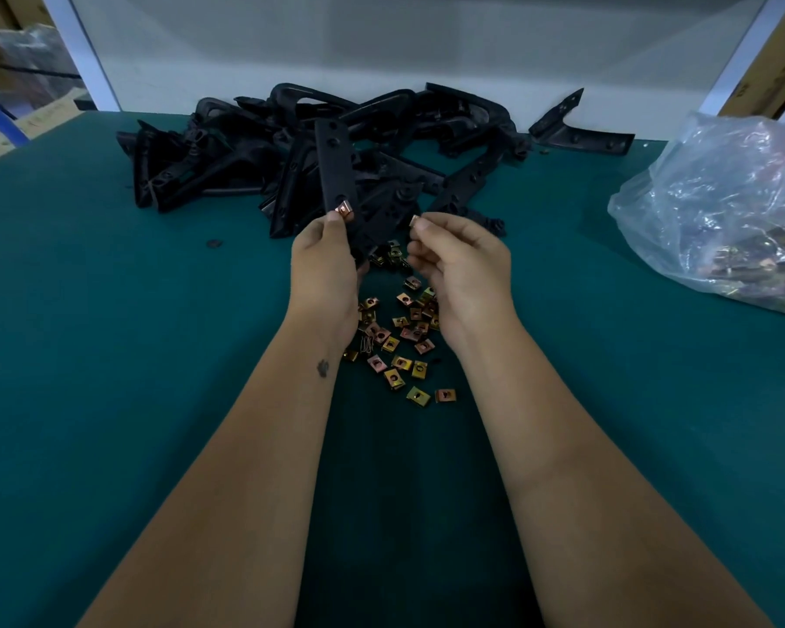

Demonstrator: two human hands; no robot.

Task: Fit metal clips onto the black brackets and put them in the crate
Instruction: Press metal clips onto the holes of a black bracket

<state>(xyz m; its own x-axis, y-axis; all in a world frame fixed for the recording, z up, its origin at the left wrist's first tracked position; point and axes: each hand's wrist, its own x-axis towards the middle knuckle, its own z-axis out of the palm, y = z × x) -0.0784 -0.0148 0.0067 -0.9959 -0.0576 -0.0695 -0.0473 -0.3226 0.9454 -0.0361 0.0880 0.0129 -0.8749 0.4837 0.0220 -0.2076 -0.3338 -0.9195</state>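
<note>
**Second clip ready, bracket held upright**

Table (109,310): green top, carries everything in view. No crate visible in this view.

Heap of black brackets (245,160): tangled at the far middle of the table, within easy reach, presumably stock waiting for clips.

Plastic bag (721,219): far right, clear, crumpled; small metal parts show through the bottom, likely the clip supply.

Loose clips (399,346): scattered on the table between the two wrists, right below the work, so either hand can take one without reaching.

Bracket in work (336,174): lifted off the table, standing roughly upright in front of the heap. Left hand (325,265) grips its lower end, fingers curled round it, thumb up near a fitted clip (345,209) on the left edge. Judged: the thumb steadies or seats that clip.

Right hand (458,260): fingers curled, thumb and forefinger pinching a single clip (413,219) just beside the bracket's right side, not touching it. Judged: the next clip is being lined up for another hole on the same bracket.
</note>
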